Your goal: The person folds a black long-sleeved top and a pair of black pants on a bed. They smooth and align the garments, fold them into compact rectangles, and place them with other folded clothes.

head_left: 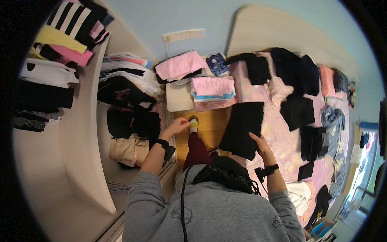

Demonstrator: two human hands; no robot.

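Observation:
A folded black garment point(243, 127), flat and roughly rectangular, hangs over the bed's near-left edge. My right hand point(262, 145) grips it at its lower right edge, thumb on top; the fingers beneath are partly hidden. I cannot tell what kind of garment it is. To the left, my left hand point(177, 126) hovers above the floor beside the wardrobe edge. It holds nothing I can see, and its fingers are loosely stretched out. Nearest to it in the wardrobe are folded black clothes point(146, 124) and a beige folded pile point(131, 151).
Open wardrobe shelves point(76, 161) on the left hold several folded clothes. A small cabinet point(177, 105) bears pink stacks point(212, 86). On the bed point(278, 125) lie black clothes point(297, 112), a dark top point(296, 70) and jeans point(333, 119). A headboard point(278, 32) stands behind.

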